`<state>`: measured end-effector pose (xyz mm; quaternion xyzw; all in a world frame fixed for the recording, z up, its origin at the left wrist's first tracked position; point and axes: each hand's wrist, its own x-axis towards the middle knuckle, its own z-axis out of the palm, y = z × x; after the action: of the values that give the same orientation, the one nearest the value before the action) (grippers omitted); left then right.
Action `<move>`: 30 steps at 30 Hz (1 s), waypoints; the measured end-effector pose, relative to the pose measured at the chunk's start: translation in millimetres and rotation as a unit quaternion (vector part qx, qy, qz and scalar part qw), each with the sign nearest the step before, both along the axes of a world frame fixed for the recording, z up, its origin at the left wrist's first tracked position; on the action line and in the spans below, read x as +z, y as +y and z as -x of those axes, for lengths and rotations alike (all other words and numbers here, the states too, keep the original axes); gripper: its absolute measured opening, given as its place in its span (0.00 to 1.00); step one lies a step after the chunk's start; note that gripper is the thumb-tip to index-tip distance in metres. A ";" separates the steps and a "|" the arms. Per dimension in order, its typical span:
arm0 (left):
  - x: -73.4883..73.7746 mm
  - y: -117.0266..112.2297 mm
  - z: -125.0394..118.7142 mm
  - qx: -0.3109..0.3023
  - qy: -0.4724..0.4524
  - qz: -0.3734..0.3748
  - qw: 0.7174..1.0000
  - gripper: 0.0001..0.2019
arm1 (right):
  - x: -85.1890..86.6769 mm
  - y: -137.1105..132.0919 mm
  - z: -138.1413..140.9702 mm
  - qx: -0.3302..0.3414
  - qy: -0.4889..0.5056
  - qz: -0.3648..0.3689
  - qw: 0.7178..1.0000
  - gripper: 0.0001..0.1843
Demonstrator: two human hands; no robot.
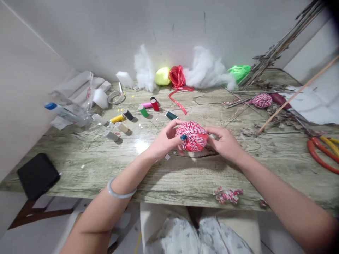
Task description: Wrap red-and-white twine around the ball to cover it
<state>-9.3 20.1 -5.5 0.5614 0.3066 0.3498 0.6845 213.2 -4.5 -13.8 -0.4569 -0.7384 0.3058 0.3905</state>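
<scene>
I held a red-and-white twine ball (194, 137) between both hands above the middle of the table (169, 173).

My left hand (165, 141) closed on its left side and my right hand (225, 143) on its right, fingers wrapped around it. Small thread spools (143, 111) lay scattered behind my left hand, a 2nd twine ball (261, 100) sat well apart at the back right among dry twigs (280, 46), and red-and-yellow pliers (321, 151) lay near the right edge. White stuffing (206, 72) and red ribbon (177, 79) lined the wall; a black pouch (37, 174) lay at the left corner.

Left hand (164, 141) and right hand (225, 143) face each other, fingers curled.
</scene>
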 end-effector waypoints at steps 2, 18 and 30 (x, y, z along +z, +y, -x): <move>4.7 -1.2 3.1 -0.026 0.046 -0.088 0.995 0.24 | -1.5 1.5 -2.0 -0.003 -0.052 -0.026 0.998 0.06; 23.5 -8.4 1.5 -0.076 0.255 -0.308 0.913 0.29 | -5.9 1.0 2.3 -0.052 0.049 0.167 0.983 0.08; 10.6 -10.3 -4.8 -0.038 0.253 -0.274 0.927 0.31 | 8.7 -7.5 3.3 -0.102 -0.031 -0.033 0.994 0.04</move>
<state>-4.5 9.7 5.1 0.8081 0.3399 0.2404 0.4168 209.9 -11.9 -5.1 -0.5259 -0.7094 0.2258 0.4112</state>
